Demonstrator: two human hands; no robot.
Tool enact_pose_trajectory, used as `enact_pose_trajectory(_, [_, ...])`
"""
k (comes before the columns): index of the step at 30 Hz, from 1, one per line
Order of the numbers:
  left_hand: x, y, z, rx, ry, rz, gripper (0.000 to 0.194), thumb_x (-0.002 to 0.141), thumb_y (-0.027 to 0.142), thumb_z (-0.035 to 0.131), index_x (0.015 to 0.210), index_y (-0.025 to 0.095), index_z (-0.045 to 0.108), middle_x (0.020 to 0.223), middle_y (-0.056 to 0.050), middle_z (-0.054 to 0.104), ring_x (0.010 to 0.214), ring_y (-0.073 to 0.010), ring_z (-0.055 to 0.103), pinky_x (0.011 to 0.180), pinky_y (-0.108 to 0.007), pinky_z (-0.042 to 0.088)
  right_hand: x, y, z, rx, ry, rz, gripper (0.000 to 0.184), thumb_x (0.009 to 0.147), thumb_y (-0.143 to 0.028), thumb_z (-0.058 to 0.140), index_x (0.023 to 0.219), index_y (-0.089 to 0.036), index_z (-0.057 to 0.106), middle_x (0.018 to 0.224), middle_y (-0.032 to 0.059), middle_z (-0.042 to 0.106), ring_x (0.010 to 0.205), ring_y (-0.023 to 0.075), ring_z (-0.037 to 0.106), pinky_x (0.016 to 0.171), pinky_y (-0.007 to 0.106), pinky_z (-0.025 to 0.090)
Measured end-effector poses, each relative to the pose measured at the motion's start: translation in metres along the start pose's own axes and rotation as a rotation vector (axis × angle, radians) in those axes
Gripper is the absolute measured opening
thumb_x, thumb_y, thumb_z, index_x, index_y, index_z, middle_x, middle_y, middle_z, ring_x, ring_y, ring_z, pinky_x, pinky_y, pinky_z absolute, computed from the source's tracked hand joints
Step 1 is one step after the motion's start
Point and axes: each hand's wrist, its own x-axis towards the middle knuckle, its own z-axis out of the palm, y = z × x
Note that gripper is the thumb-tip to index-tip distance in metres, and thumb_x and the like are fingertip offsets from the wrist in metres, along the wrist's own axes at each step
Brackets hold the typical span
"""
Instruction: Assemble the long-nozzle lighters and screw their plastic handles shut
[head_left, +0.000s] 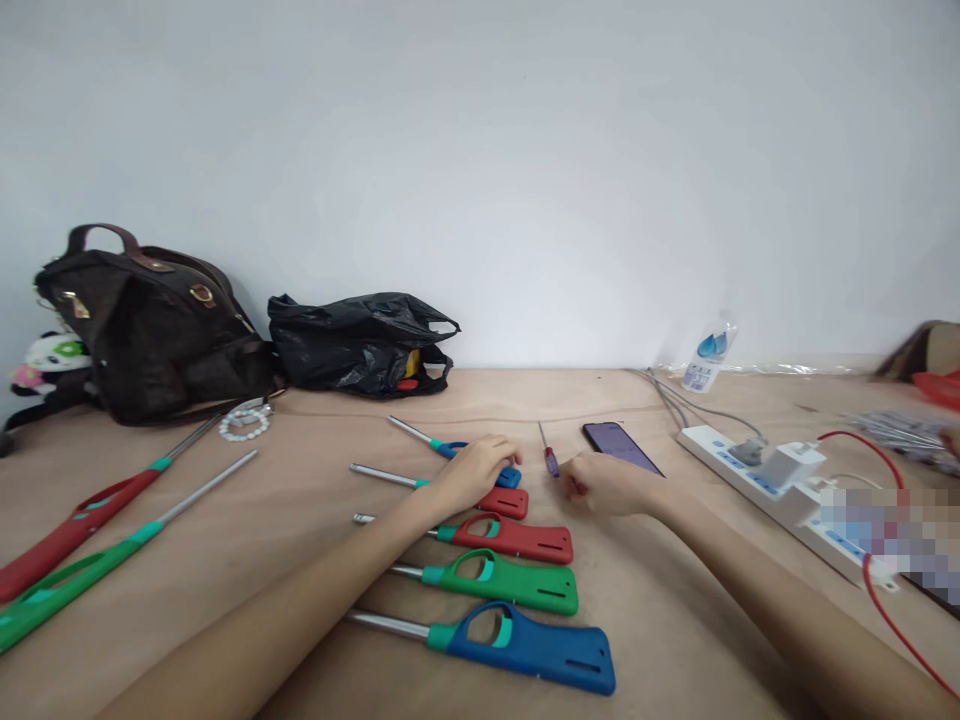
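Note:
My left hand (481,468) lies over the farthest blue gas lighter (510,477), its fingers loosely bent and apart, hiding part of it. A red lighter (510,502) is partly under the same hand. Nearer me in the row are another red lighter (536,541), a green lighter (536,585) and a second blue lighter (559,648), metal tubes pointing left. My right hand (600,482) is closed, with curled fingertips at the handle end of a small screwdriver (550,458). Its shaft points away from me; the exact grip is partly hidden.
At left lie a red lighter (82,525) and a green lighter (90,575), near a bead bracelet (244,422). Behind are a dark bag (172,330) and black plastic bag (352,345). A phone (619,445) and power strip (720,463) with cables are at right.

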Motion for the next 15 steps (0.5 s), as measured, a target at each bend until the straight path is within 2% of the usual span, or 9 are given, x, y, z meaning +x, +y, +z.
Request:
enact_pose_trajectory(4, [0.000, 0.005, -0.004, -0.093, 0.004, 0.013, 0.019, 0.082, 0.009, 0.048, 0.093, 0.018, 0.062, 0.096, -0.005, 0.065, 0.093, -0.0192, 0.060, 0.085, -0.030, 0.046, 0.008, -0.003, 0.003, 0.330, 0.196, -0.096, 0.012, 0.068, -0.007, 0.048, 0.069, -0.018, 0.052, 0.065, -0.0005, 0.054, 0.059, 0.0120, 0.046, 0.055, 0.024, 0.033])
enact_pose_trajectory(8, [0.000, 0.006, -0.007, -0.221, -0.028, -0.029, 0.027, 0.069, 0.003, 0.059, 0.093, 0.015, 0.064, 0.097, -0.005, 0.066, 0.092, -0.0187, 0.062, 0.085, -0.028, 0.048, 0.022, -0.008, 0.019, 0.692, 0.387, -0.106, 0.001, 0.076, -0.018, 0.051, 0.075, -0.018, 0.051, 0.066, -0.0022, 0.051, 0.056, 0.0108, 0.046, 0.055, 0.024, 0.036])
enact_pose_trajectory(9, [0.000, 0.006, -0.007, -0.240, -0.027, -0.047, 0.028, 0.069, 0.004, 0.061, 0.094, 0.014, 0.065, 0.096, -0.005, 0.067, 0.091, -0.0190, 0.062, 0.086, -0.028, 0.048, 0.026, -0.010, 0.024, 0.761, 0.416, -0.111, 0.003, 0.078, -0.021, 0.052, 0.077, -0.018, 0.052, 0.067, -0.0024, 0.051, 0.056, 0.0107, 0.046, 0.055, 0.024, 0.037])
enact_pose_trajectory(13, [0.002, 0.004, -0.005, -0.296, 0.004, -0.096, 0.025, 0.071, 0.009, 0.066, 0.095, 0.014, 0.064, 0.094, -0.004, 0.069, 0.089, -0.0192, 0.064, 0.085, -0.031, 0.048, 0.041, -0.018, 0.042, 0.853, 0.557, -0.133, 0.011, 0.081, -0.027, 0.054, 0.076, -0.018, 0.052, 0.071, -0.0009, 0.053, 0.064, 0.0126, 0.050, 0.061, 0.025, 0.040])
enact_pose_trajectory(15, [0.003, 0.003, -0.004, -0.322, 0.005, -0.105, 0.024, 0.071, 0.009, 0.067, 0.094, 0.015, 0.063, 0.094, -0.003, 0.069, 0.088, -0.0189, 0.064, 0.085, -0.031, 0.049, 0.048, -0.021, 0.047, 0.859, 0.584, -0.147, 0.012, 0.081, -0.028, 0.054, 0.075, -0.018, 0.052, 0.073, -0.0001, 0.055, 0.069, 0.0138, 0.051, 0.065, 0.026, 0.042])
